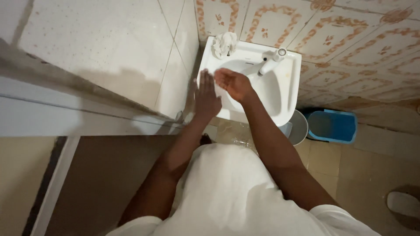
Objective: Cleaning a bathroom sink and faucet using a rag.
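Note:
I stand over a white wall-mounted sink (286, 89). My left hand (205, 97) is flat with its fingers stretched out, over the sink's left rim, holding nothing. My right hand (234, 83) is over the basin with the palm turned up and the fingers apart, also holding nothing. The two hands are close together but not touching. A white tap (270, 62) rises at the back of the sink, just right of my right hand. A crumpled white cloth (224, 43) lies on the sink's back left corner.
A blue bucket (332, 126) and a grey round bin (299, 126) stand on the floor under the sink's right side. Tiled walls close in at left and behind. A white object (403, 203) lies on the floor at far right.

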